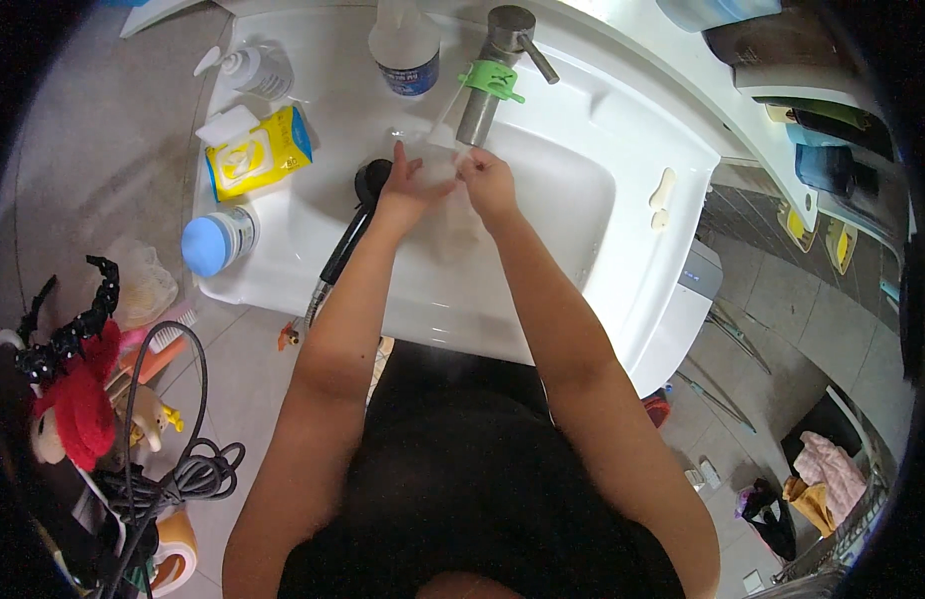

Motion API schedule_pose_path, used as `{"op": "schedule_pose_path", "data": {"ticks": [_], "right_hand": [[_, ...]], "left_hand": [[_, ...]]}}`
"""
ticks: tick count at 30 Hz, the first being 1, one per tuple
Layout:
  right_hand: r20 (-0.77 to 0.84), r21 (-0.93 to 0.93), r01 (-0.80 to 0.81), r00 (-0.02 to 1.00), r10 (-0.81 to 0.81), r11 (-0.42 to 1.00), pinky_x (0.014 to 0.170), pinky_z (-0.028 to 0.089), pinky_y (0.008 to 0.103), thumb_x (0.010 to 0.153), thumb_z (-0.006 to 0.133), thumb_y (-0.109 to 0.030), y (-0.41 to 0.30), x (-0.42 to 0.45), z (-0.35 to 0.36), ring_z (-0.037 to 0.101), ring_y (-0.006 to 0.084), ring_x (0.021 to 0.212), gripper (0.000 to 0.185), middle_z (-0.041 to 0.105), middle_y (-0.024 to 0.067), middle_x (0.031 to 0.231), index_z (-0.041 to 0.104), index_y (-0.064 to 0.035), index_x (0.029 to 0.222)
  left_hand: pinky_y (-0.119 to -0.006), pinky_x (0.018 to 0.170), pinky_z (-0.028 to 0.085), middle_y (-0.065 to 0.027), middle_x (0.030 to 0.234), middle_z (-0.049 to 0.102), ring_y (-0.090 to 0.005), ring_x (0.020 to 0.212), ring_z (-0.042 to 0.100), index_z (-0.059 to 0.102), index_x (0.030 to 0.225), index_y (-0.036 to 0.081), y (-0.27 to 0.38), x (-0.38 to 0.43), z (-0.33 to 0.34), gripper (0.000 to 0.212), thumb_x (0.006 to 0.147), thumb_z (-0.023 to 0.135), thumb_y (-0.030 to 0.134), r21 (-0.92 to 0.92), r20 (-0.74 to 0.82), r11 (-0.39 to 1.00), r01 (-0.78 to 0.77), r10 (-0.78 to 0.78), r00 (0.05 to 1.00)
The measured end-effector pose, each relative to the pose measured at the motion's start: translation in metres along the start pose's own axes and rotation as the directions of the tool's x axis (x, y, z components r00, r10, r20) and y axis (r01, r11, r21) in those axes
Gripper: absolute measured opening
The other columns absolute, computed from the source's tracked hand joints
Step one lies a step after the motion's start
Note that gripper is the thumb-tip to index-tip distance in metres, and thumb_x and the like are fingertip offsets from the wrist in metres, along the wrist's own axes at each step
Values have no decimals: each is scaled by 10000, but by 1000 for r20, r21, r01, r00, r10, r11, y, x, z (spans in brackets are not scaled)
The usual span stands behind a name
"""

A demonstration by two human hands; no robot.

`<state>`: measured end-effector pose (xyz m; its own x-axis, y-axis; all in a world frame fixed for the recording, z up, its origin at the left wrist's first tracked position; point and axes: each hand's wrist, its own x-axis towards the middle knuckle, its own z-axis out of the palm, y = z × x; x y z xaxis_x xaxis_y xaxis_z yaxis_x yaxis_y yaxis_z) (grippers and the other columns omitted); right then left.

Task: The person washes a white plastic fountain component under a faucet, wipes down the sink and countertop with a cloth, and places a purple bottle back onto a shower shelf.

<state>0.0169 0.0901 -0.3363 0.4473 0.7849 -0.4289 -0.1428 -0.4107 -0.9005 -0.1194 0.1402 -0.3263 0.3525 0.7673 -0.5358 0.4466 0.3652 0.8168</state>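
Note:
Both of my hands are over the white washbasin (312, 224), just below the metal faucet (477, 116). My left hand (404, 196) has its fingers spread, with some blurred by motion. Close to the spout, the fingertips of my right hand (488, 183) are pinched together on something pale and thin. Between the hands is a clear, see-through item (428, 153), too blurred to name; whether my left hand grips it cannot be seen. A green band (494, 80) wraps the faucet. Beside my left wrist, a black hand shower (350, 236) leans on the basin's front rim.
A pump bottle (260, 73), a yellow wipes pack (264, 153), a blue-lidded jar (217, 241) and a blue-labelled container (406, 60) stand around the basin. A soap piece (663, 189) lies on the right rim. A coiled cable (200, 472) hangs at lower left; a shelf (687, 105) overhangs the right.

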Motion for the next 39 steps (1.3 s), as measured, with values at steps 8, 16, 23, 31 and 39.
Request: {"op": "schedule_pose_path", "data": {"ticks": [8, 16, 23, 31, 39], "right_hand": [[-64, -336, 465, 856, -513, 819, 730, 465, 314, 818, 563, -85, -26, 4, 6, 604, 257, 798, 163, 629, 108, 968, 652, -17, 936], [262, -177, 139, 961, -89, 974, 648, 458, 330, 844, 592, -200, -30, 1, 11, 588, 210, 686, 195, 632, 113, 765, 654, -17, 874], [281, -380, 112, 960, 0, 918, 604, 455, 309, 830, 611, -229, -46, 13, -10, 562, 165, 599, 209, 612, 89, 646, 661, -31, 786], [575, -496, 310, 817, 40, 811, 748, 481, 370, 878, 445, -388, -57, 11, -18, 621, 299, 791, 404, 636, 193, 935, 624, -88, 1080], [425, 288, -373, 875, 231, 882, 887, 381, 288, 902, 487, -376, -23, 5, -31, 495, 165, 1010, 388, 555, 25, 1114, 572, -110, 1172]], "left_hand": [[-306, 910, 430, -160, 1249, 481, -232, 1110, 502, 30, 1439, 56, 20, 1, -11, 1022, 725, 752, 175, -14, -27, 983, -182, 181, 983], [-272, 901, 426, -102, 1150, 577, -202, 1052, 562, 110, 1409, -11, -3, -4, -10, 965, 700, 739, 175, 76, -77, 922, -379, 384, 920], [-315, 913, 418, -91, 1072, 586, -230, 972, 575, 60, 1399, -16, -11, 9, -2, 1046, 634, 756, 138, 284, -16, 838, -466, 490, 872], [-329, 907, 421, -126, 1095, 550, -241, 960, 556, 2, 1408, -10, 21, 3, -1, 1169, 574, 800, 180, 300, 109, 902, -311, 291, 950], [-261, 750, 480, -111, 1077, 541, -171, 924, 553, 8, 1417, -19, -2, 4, -11, 1135, 627, 796, 190, -129, -207, 981, -143, 115, 972]]}}
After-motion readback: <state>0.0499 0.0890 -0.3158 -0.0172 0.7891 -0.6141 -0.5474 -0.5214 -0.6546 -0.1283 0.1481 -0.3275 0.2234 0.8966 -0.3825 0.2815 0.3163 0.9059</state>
